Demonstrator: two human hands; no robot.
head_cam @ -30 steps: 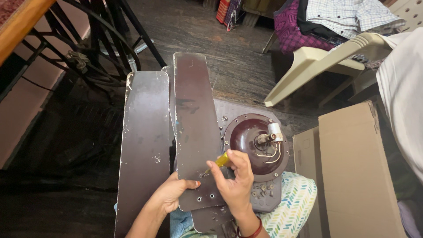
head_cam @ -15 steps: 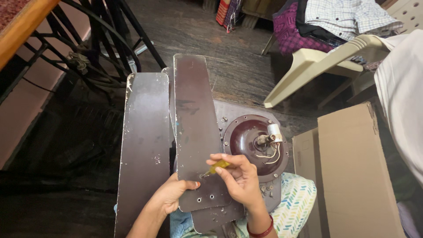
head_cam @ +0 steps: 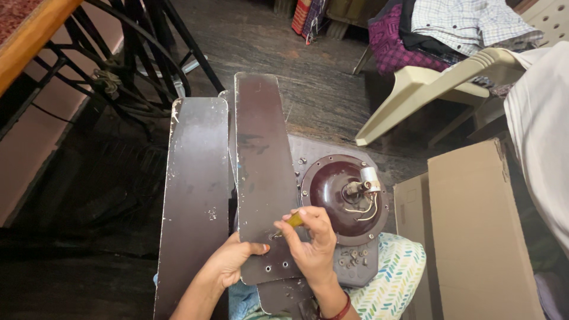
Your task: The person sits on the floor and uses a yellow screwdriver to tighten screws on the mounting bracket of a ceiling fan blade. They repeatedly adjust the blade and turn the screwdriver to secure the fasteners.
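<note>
Right hand (head_cam: 312,244): fingers pinched around yellow-handled screwdriver (head_cam: 292,221), tip pointing toward 8 o'clock onto brown fan blade (head_cam: 262,178). Left hand (head_cam: 228,264) at 8 o'clock of screwdriver, fingers gripping blade's lower edge. Fan motor (head_cam: 341,198) at 2 o'clock.

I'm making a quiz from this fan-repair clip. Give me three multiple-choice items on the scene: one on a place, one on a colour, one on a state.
1. Where is the motor relative to the held blade?
A. left B. right C. under it
2. What colour is the screwdriver handle?
A. yellow B. blue C. red
3. What is the left hand doing?
A. hanging free B. gripping the box C. steadying the blade

Answers: 1 B, the round motor lies right of the blade. 2 A, yellow shows in the right hand. 3 C, its thumb rests on the blade's end.
</note>
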